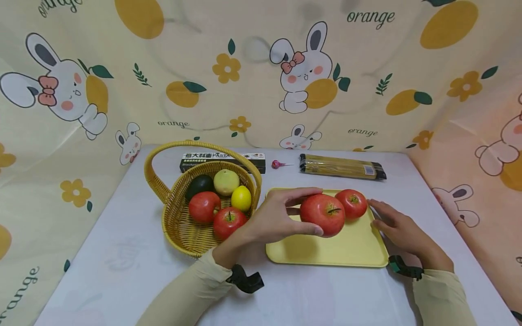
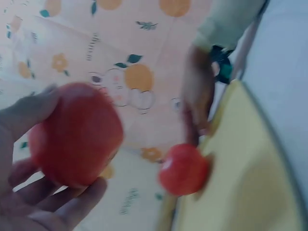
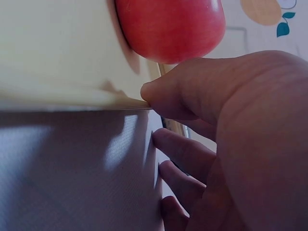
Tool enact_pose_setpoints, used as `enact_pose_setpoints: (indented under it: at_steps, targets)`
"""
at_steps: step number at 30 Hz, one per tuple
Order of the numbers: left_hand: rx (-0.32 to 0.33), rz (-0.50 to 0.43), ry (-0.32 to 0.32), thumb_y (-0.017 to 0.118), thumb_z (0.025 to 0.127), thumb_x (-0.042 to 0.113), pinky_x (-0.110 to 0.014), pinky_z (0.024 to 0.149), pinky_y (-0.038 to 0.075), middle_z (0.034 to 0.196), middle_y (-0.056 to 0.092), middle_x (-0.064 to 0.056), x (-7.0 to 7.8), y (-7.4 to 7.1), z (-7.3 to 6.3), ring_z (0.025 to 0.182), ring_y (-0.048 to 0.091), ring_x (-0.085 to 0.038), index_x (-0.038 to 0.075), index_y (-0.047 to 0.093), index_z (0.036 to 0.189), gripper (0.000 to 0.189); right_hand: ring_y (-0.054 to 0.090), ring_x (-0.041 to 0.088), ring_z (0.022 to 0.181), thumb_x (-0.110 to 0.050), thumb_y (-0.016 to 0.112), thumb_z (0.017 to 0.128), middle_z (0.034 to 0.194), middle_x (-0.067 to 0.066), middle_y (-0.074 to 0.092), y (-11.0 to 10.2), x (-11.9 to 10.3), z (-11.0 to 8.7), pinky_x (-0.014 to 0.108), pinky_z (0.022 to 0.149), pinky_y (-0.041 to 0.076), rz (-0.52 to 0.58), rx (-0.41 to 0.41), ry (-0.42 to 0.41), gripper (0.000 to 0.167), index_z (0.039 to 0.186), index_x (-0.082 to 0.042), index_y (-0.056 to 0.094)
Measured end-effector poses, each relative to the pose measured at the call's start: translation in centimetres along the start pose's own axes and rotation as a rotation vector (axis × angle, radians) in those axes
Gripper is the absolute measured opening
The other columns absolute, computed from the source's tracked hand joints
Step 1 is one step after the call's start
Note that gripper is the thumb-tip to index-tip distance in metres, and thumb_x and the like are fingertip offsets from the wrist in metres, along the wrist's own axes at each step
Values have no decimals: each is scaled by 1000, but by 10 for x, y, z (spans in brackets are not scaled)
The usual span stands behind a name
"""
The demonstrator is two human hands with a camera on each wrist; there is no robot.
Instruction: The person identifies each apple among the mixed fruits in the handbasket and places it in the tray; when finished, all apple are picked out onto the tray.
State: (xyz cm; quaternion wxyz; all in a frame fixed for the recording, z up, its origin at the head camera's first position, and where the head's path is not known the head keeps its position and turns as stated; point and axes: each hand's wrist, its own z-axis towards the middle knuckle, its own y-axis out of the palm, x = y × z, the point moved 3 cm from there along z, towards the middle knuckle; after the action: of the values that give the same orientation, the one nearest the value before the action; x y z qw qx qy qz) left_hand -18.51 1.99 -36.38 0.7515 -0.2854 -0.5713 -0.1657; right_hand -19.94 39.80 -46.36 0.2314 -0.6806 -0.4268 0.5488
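My left hand (image 1: 271,215) holds a large red apple (image 1: 322,215) over the tray, thumb on the near side and fingers around the far side. In the left wrist view this apple (image 2: 77,134) is up off the tray. A second red apple (image 1: 351,204) sits at the back right of the yellow tray (image 1: 326,253). By the tray's right edge is my right hand (image 1: 401,231), its thumb touching the rim in the right wrist view and its other fingers loosely bent beside it at the white tabletop. The right palm is hidden.
Left of the tray stands a yellow wicker basket (image 1: 173,237) with a tall handle, holding two red apples, a yellow lemon (image 1: 241,198), a pale green round fruit (image 1: 226,182) and a dark avocado (image 1: 199,187). Behind are a pasta box (image 1: 254,163), a lollipop (image 1: 276,164) and packaged noodles (image 1: 338,166).
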Motion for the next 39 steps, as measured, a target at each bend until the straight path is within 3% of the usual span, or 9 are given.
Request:
enact_pose_setpoints:
  at_steps: [6, 12, 18, 25, 33, 39]
  targets:
    - [128, -49, -81, 95, 88, 24, -26, 104, 61, 154, 65, 3, -30, 23, 22, 133, 66, -12, 24, 64, 155, 74, 19, 65, 159, -39, 63, 112, 176, 34, 22, 0, -2, 1, 83, 115, 33, -7, 2, -2, 79, 175, -12, 24]
    - [226, -70, -149, 97, 86, 22, -26, 102, 62, 148, 69, 1, -57, 27, 41, 131, 71, -17, 23, 67, 152, 72, 19, 65, 159, -38, 63, 112, 177, 34, 21, -1, -3, 1, 84, 116, 32, 2, -1, -3, 79, 175, -13, 24]
    - [247, -1, -206, 95, 88, 25, -29, 109, 59, 153, 67, -1, -78, 27, 53, 140, 66, -21, 20, 63, 155, 75, 20, 66, 158, -39, 63, 111, 176, 35, 22, -2, -2, 0, 86, 115, 30, -13, 4, -3, 79, 175, -13, 24]
    - [294, 2, -277, 96, 87, 21, -34, 109, 60, 147, 71, -4, -98, 31, 62, 132, 70, -20, 20, 66, 152, 72, 22, 66, 157, -40, 63, 111, 176, 35, 21, 0, -2, 1, 85, 114, 32, 3, -1, -6, 80, 175, -13, 23]
    - [279, 83, -263, 95, 89, 22, -33, 108, 60, 142, 74, -7, -106, 36, 66, 125, 72, -20, 13, 62, 154, 74, 20, 66, 158, -41, 63, 111, 176, 35, 21, 1, 1, 2, 85, 115, 32, -1, 2, 1, 81, 175, -12, 24]
    - [254, 208, -284, 93, 90, 26, -36, 115, 57, 152, 68, -7, -103, 35, 64, 136, 67, -23, 14, 55, 160, 81, 21, 66, 158, -40, 64, 111, 176, 34, 22, 1, 3, 1, 86, 115, 31, -3, 6, -5, 80, 175, -13, 25]
